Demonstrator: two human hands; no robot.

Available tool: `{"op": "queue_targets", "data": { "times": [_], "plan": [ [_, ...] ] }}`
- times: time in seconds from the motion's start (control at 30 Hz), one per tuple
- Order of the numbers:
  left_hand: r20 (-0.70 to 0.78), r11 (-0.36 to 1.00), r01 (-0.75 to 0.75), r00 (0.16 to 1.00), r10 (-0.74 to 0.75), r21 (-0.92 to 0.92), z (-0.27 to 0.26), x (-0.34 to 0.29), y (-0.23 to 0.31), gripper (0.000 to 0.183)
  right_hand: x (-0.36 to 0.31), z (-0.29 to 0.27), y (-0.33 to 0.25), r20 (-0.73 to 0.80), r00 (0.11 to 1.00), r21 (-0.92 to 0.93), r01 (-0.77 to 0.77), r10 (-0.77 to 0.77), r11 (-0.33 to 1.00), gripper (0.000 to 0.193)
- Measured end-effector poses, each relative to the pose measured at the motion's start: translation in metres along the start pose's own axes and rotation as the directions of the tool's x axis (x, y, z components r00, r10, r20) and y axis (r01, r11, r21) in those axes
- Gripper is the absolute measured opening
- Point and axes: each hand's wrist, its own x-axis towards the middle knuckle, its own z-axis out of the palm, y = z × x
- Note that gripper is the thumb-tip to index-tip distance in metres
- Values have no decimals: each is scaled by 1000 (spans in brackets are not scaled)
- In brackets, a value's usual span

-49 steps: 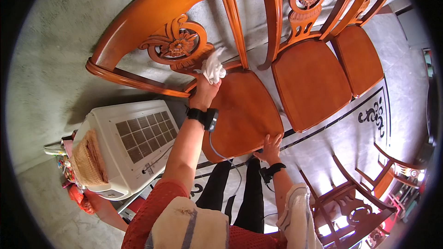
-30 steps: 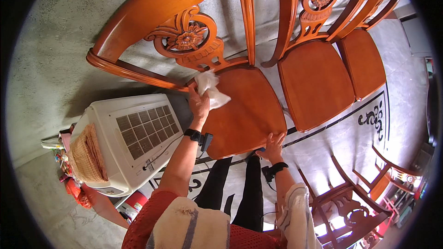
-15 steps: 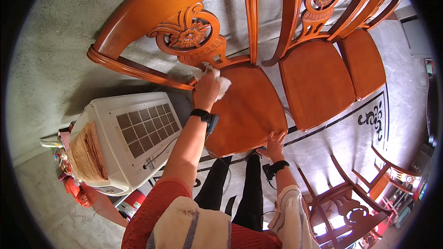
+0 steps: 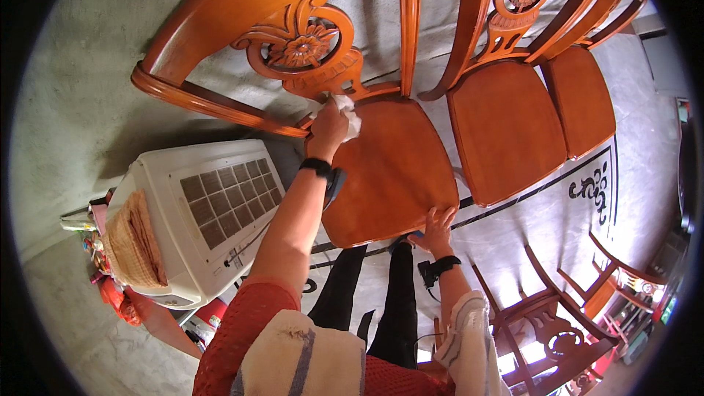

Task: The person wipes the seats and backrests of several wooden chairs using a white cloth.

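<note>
My left hand (image 4: pixel 327 133) is closed around a crumpled white cloth (image 4: pixel 353 123). It presses at the back left of a reddish-brown wooden chair seat (image 4: pixel 400 172), close to the foot of the carved backrest (image 4: pixel 304 51). Part of the cloth is hidden under the fingers. At the front right corner of the same seat rests my right hand (image 4: pixel 438 232), its fingers spread over the edge and holding nothing. Both wrists wear black bands with small devices.
A white air cooler (image 4: pixel 198 213) with a brown checked cloth (image 4: pixel 132 246) on it stands left of the chair. Two matching chairs (image 4: pixel 506 132) stand to the right along the wall. Other wooden chairs (image 4: pixel 554 326) are at the lower right.
My left hand has shifted slightly toward the backrest, and the cloth is bunched closer under it. My right hand stays on the seat corner. The view has moved a little.
</note>
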Motion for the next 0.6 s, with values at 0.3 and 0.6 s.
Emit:
{"op": "queue_targets", "data": {
  "times": [0.3,0.6],
  "plan": [
    [-242,938,-202,961,134,-281,-14,-54,-14,29,2,2,1,12,1000,-5,-11,11,1000,132],
    [-355,953,-243,920,168,-180,-119,5,92,36,2,10,6,-31,999,8,30,-30,1000,133]
  ]
}}
